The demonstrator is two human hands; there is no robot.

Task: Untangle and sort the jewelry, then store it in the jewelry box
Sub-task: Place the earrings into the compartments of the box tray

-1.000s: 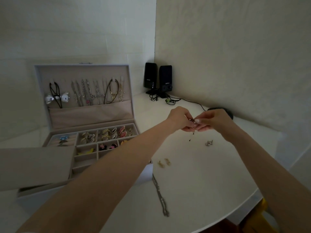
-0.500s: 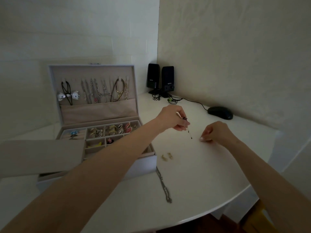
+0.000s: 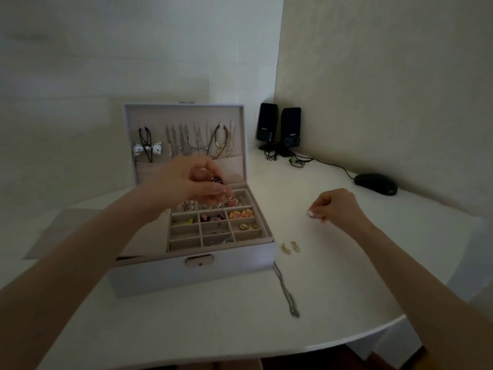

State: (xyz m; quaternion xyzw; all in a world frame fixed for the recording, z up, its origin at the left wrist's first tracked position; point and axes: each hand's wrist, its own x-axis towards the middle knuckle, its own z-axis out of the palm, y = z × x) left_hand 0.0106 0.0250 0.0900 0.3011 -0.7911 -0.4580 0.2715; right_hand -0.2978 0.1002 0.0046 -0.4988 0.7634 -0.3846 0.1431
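Dark earring (image 3: 216, 180) pinched by left hand (image 3: 186, 184) over jewelry box (image 3: 192, 277); right hand (image 3: 334, 206) grip unclear.

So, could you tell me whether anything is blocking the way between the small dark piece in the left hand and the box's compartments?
Nothing visible does. The left hand pinches the small dark piece right above the jewelry box, whose lid stands open and whose compartments are uncovered.

I was at a home desk: the white table (image 3: 346, 276), rounded at its near edge, sat in a corner of pale walls (image 3: 373, 76), black computer speakers (image 3: 290, 126) in its far corner, a wired mouse (image 3: 376, 184) by its far right edge, my jewelry box (image 3: 192, 276) open on it.
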